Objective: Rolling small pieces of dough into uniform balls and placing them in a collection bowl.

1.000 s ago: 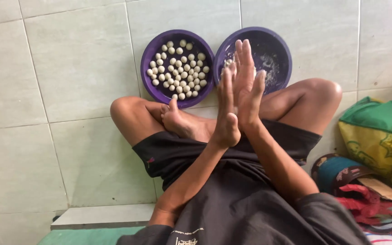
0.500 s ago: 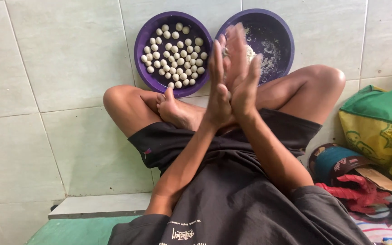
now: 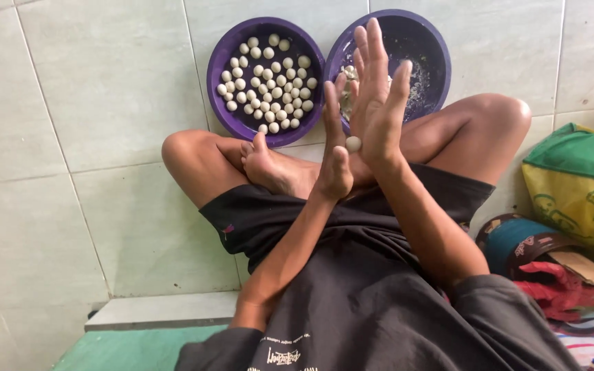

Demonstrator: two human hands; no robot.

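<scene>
I sit cross-legged on a tiled floor. My left hand (image 3: 333, 148) and my right hand (image 3: 377, 96) are raised upright, palm against palm, with a small pale dough ball (image 3: 353, 143) pressed between them. Just beyond the hands lie two purple bowls. The left bowl (image 3: 223, 103) holds several small pale balls (image 3: 267, 84) spread over its bottom. The right bowl (image 3: 434, 55) holds crumbly pale dough remains (image 3: 417, 77) and is partly hidden behind my fingers.
Pale tiles (image 3: 91, 103) cover the floor around me. At the right lie a green and yellow bag (image 3: 579, 185), a round blue tin (image 3: 517, 240) and red cloth (image 3: 558, 288). A green mat edge (image 3: 125, 347) shows at the bottom left.
My palms have kept sliding against each other, the right hand now higher than the left. The dough ball has become visible between them.
</scene>
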